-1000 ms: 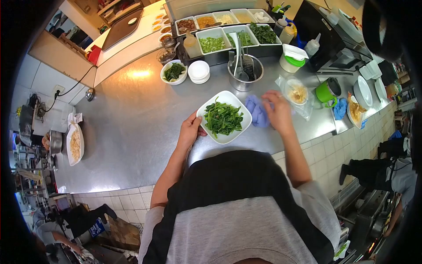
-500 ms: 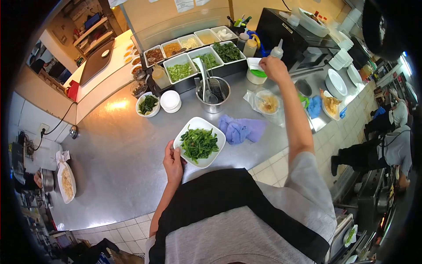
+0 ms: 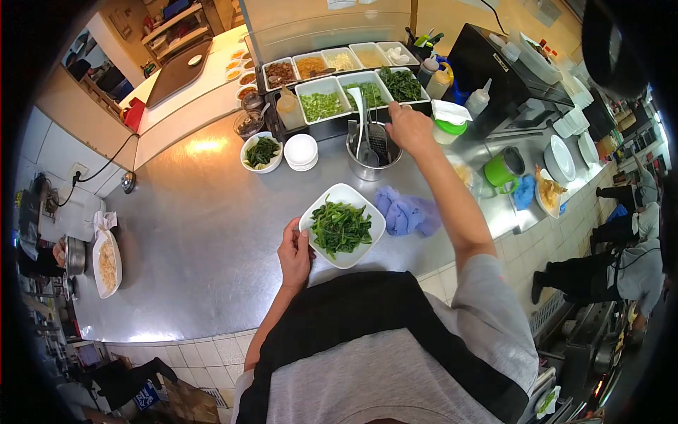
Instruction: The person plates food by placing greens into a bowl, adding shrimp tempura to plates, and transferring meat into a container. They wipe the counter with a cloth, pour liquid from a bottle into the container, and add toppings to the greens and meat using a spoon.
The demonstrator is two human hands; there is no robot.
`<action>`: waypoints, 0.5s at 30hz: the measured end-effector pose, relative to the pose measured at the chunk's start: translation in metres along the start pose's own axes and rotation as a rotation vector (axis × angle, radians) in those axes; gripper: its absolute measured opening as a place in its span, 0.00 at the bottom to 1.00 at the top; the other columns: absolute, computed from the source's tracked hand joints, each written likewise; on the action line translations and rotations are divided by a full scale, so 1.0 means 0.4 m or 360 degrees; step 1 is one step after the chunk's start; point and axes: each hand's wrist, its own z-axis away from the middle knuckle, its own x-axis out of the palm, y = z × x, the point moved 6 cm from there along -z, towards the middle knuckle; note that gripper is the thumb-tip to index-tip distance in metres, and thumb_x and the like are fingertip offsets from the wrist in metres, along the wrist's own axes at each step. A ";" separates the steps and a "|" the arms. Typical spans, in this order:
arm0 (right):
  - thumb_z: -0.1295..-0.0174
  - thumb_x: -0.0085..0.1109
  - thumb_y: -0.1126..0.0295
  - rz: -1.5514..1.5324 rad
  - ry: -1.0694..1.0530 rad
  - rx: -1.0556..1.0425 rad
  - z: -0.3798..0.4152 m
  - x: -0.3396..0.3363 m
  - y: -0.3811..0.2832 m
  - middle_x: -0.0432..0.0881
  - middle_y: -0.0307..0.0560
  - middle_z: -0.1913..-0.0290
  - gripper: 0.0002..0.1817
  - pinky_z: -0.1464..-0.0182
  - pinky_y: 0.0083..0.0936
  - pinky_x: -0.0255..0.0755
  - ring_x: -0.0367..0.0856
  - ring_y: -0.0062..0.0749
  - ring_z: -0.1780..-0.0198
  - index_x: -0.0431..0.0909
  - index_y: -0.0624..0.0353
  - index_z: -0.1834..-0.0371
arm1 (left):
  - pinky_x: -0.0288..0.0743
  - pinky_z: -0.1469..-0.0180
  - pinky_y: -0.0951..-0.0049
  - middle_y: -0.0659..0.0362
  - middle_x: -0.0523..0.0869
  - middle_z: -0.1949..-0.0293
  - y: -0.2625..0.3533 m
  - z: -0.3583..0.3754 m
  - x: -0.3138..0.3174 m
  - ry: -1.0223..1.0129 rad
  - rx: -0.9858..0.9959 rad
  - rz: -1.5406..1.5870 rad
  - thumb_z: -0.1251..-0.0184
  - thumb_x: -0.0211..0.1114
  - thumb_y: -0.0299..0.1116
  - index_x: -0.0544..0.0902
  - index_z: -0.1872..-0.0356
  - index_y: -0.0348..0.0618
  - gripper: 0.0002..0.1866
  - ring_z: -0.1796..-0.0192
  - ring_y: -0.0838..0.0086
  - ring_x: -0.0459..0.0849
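Note:
A square white dish (image 3: 308, 225) of cooked leafy greens (image 3: 342, 227) rests near the counter's front edge. My left hand (image 3: 295, 249) grips its left rim, thumb on top and fingers beneath. My right hand (image 3: 411, 130) is at the right side of a steel utensil pot (image 3: 366, 172), by the front edge of the ingredient trays. Its fingers are curled together, and what they hold, if anything, is hidden. A white-handled ladle (image 3: 362, 116) and a grater (image 3: 379, 145) stand in the pot. Right of the dish lies a crumpled purple cloth (image 3: 402, 212).
Several trays hold chopped scallions (image 3: 321, 106), leaves (image 3: 401, 83) and other toppings. A bowl of greens (image 3: 261, 153) and stacked white saucers (image 3: 302, 152) stand left of the pot. To the right are a green-lidded tub (image 3: 449, 128) and a green-and-grey mug (image 3: 503, 168). Co-workers (image 3: 632, 272) stand far right.
My right hand has moved left from the green-lidded tub to the utensil pot. My left hand stays on the dish. The camera view has shifted, revealing the green mug more fully.

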 end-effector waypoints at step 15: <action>0.40 0.47 0.72 0.0005 0.0054 0.0249 -0.042 0.071 0.263 0.84 0.62 0.65 0.11 0.59 0.46 0.78 0.85 0.54 0.61 0.77 0.63 0.60 | 0.70 0.77 0.82 0.64 0.76 0.73 -0.005 0.001 0.000 0.0001 0.0060 0.0005 0.27 0.53 0.30 0.71 0.42 0.39 0.16 0.77 0.85 0.73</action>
